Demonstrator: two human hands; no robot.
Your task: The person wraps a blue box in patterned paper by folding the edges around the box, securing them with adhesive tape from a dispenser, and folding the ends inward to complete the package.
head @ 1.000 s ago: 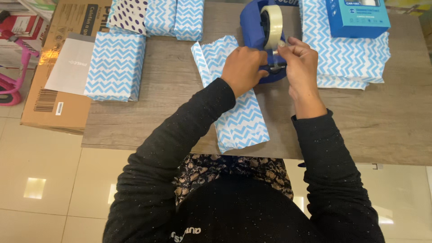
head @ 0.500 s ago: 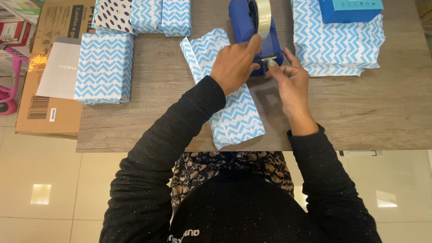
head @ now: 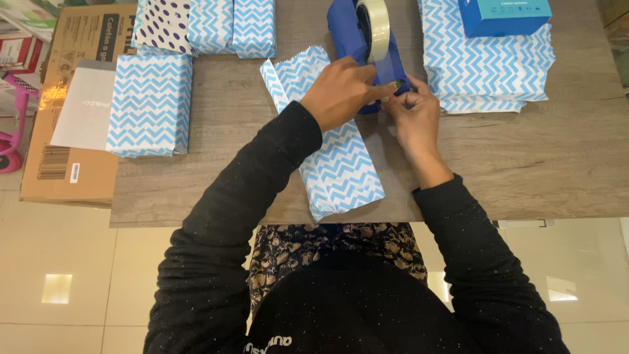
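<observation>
A blue tape dispenser (head: pixel 350 36) with a roll of clear tape (head: pixel 375 21) stands on the wooden table (head: pixel 563 157). My left hand (head: pixel 341 92) rests on the dispenser's near end, fingers pointing at the cutter. My right hand (head: pixel 413 115) pinches the tape end right at the cutter. Below both hands lies a package wrapped in blue-and-white zigzag paper (head: pixel 337 167), slanted, with its near end over the table's front edge. My black sleeves cover both forearms.
Wrapped zigzag packages (head: pixel 151 105) lie at the left, more at the back (head: pixel 232 26), one dotted (head: pixel 164 23). A stack of zigzag paper (head: pixel 488 65) with a blue box (head: pixel 504 14) sits at the right. A cardboard box (head: pixel 65 164) stands on the floor, left.
Both hands stay at the dispenser's cutter. My right hand has shifted slightly nearer the cutter, pinching the tape end. The view has shifted a little.
</observation>
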